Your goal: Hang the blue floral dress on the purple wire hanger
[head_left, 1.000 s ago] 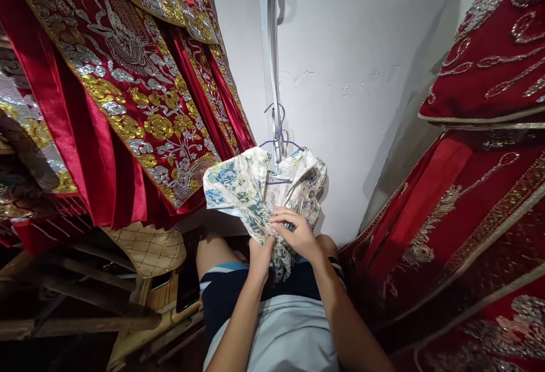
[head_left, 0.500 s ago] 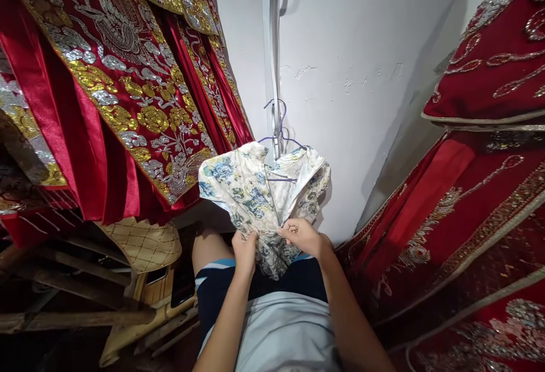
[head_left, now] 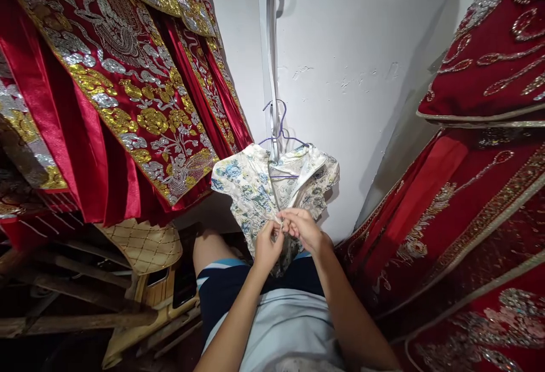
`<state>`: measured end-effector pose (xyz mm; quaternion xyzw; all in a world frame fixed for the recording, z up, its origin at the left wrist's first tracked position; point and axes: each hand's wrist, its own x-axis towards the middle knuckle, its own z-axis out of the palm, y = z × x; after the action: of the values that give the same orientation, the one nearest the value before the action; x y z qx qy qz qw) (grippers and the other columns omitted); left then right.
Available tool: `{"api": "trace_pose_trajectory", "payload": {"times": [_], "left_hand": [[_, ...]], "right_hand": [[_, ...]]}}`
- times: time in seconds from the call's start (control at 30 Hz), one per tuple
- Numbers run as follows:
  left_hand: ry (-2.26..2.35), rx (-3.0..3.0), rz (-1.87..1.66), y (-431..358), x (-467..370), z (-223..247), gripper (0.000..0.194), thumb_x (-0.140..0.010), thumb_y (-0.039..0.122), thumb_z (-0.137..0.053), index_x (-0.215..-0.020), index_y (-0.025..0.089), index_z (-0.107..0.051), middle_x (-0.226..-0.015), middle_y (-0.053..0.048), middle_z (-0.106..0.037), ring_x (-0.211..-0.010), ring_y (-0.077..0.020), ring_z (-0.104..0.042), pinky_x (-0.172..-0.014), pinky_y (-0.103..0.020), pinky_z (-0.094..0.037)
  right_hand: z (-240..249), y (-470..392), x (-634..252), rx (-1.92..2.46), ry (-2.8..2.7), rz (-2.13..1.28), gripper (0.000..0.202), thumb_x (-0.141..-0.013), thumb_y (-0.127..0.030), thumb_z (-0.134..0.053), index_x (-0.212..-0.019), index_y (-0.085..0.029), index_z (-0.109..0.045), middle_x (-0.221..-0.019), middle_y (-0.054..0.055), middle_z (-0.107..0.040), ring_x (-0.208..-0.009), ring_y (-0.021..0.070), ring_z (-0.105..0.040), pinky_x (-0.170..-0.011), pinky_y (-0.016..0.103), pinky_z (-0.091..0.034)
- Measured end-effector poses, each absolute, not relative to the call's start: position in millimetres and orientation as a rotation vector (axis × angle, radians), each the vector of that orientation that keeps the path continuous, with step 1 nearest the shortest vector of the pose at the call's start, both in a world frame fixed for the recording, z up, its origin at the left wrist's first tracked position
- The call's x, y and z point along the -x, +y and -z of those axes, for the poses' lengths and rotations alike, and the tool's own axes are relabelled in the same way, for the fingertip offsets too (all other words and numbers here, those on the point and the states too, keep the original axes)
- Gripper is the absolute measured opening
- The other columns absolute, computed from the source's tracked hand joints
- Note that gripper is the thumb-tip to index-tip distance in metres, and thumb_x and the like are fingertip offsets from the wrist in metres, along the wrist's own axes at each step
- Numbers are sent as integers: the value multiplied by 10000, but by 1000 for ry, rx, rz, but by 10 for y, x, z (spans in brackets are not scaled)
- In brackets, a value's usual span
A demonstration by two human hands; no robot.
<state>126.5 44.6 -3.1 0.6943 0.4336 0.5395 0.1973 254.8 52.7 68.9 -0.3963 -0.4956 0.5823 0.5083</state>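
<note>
A short-sleeved floral shirt [head_left: 251,184], white with blue, green and yellow flowers, hangs open at the neck on a purple hanger [head_left: 283,128]. My left hand [head_left: 269,242] pinches the shirt's front edge at about chest height. Right beside it, my right hand [head_left: 303,230] has thumb and fingers closed on the same opening, fingertips almost touching those of the left. Whatever small fastening lies between the fingertips is too small to make out. The shirt's lower part is bunched over my lap, partly covered by my hands.
The hanger hangs from a white strap [head_left: 272,48] before a pale wall [head_left: 340,31]. Red embroidered cloths with sequins [head_left: 145,93] hang at left, and more beaded red cloths [head_left: 451,190] at right. Below left stand a quilted gold cushion [head_left: 145,241] and a bamboo chair [head_left: 128,315].
My left hand has moved right and slightly up, from the shirt's left side to its front opening, meeting my right hand. The shirt has shifted a little to the right.
</note>
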Motion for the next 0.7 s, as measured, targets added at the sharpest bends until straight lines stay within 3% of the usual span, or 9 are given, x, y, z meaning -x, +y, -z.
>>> {"api": "trace_pose_trajectory", "payload": {"times": [0.17,0.33,0.47,0.7], "left_hand": [[1234,-1815,-1570,393,-1253,78,65,-835,193,-550,-771,184,-552,-737,-2,-569,-683,-145,-556,-676,-255,-449],[1210,-1824,-1588,320,-1257,46,104,-867,217,-556,-770,185,-579,-746,-13,-601,-698,-150,-568,-677,-255,-450],[1220,-1788,-1584,267,-1283,27,147,-904,255,-549,-786,183,-601,-770,-26,-620,-712,-153,-575,-678,-250,-446],[1218,-1894,-1564,222,-1269,25,152,-928,259,-532,-851,189,-642,-808,-39,-622,-780,-177,-582,-729,-270,-437]], "right_hand": [[-915,587,-2705,1011,-1339,-1225,275,-815,-411,-612,-706,-161,-650,-522,-3,-595,-409,74,-425,-419,206,-297],[-436,595,-2708,1291,-1608,-1180,379,-781,-488,-690,-609,-174,-564,-518,4,-588,-427,87,-445,-441,220,-315],[-253,631,-2691,1192,-1673,-1182,367,-788,-485,-681,-631,-185,-543,-524,-8,-575,-491,109,-498,-495,226,-362],[-412,546,-2735,1145,-1445,-1418,423,-629,-518,-800,-552,-166,-577,-493,-3,-562,-431,80,-434,-445,224,-324]]}}
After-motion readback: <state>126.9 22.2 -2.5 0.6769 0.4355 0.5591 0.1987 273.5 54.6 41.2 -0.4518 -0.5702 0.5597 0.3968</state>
